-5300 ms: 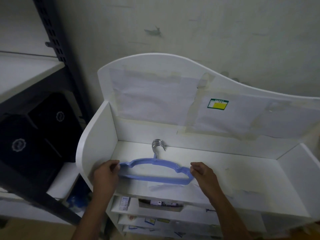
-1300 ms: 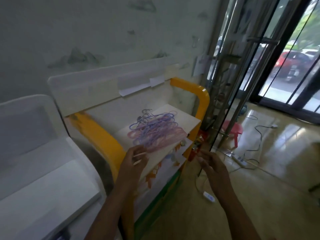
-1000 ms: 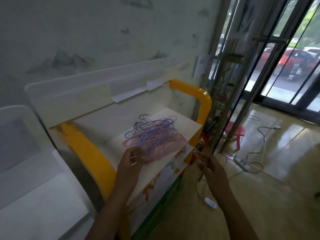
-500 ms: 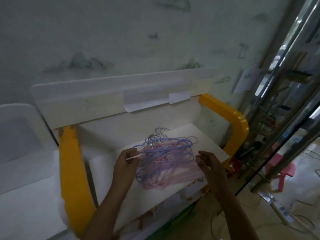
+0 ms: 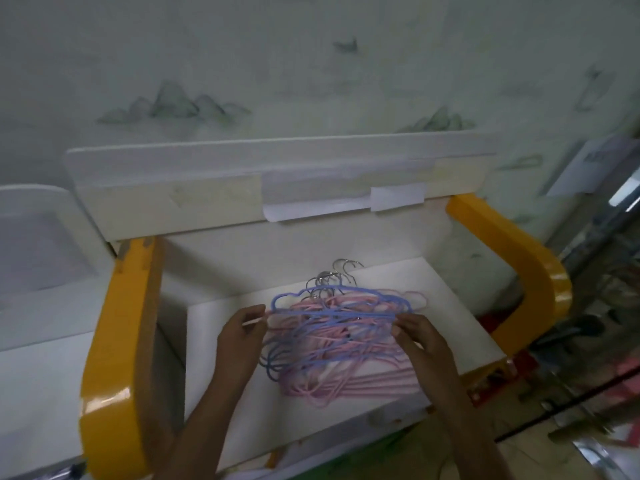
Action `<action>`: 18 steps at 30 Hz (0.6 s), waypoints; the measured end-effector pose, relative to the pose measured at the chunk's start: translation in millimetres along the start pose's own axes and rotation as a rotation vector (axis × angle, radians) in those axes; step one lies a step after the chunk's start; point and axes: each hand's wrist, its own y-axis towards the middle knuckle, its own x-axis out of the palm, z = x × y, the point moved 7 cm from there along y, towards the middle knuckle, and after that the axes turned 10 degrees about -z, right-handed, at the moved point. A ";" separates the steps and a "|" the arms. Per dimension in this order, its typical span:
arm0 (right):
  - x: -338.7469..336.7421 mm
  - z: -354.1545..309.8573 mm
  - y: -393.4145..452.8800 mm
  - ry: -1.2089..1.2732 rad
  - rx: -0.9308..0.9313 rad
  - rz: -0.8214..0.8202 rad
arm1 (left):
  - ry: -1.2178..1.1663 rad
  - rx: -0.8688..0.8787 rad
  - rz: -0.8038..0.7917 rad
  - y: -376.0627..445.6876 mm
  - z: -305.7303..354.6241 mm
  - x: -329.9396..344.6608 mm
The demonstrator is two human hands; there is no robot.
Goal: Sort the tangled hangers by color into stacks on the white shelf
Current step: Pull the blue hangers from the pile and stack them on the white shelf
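Observation:
A tangled pile of blue and pink hangers point(image 5: 332, 344) with metal hooks point(image 5: 334, 280) lies on the top of a shelf with yellow side panels point(image 5: 117, 341). My left hand point(image 5: 240, 336) pinches the left end of the pile, where a blue hanger point(image 5: 349, 299) on top begins. My right hand point(image 5: 420, 344) grips the right end of the same blue hanger. The white shelf point(image 5: 41, 368) shows at the left edge, beside the yellow panel.
A white back board point(image 5: 270, 174) with taped paper rises behind the pile. The right yellow panel point(image 5: 519, 271) borders the shelf top. Metal door frames point(image 5: 609, 237) and floor clutter lie to the right. A painted wall stands behind.
I have turned from the white shelf, where a blue hanger was laid, to the yellow shelf. Both hands have closed in on the two ends of the pile.

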 end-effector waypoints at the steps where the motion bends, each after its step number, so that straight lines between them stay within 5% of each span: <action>1: -3.0 -0.5 5.9 -0.001 -0.005 0.012 | 0.029 -0.018 0.008 6.3 -2.2 1.0; 18: -25.7 15.9 43.0 -0.080 0.025 0.105 | 0.298 -0.046 -0.014 76.4 -19.8 23.1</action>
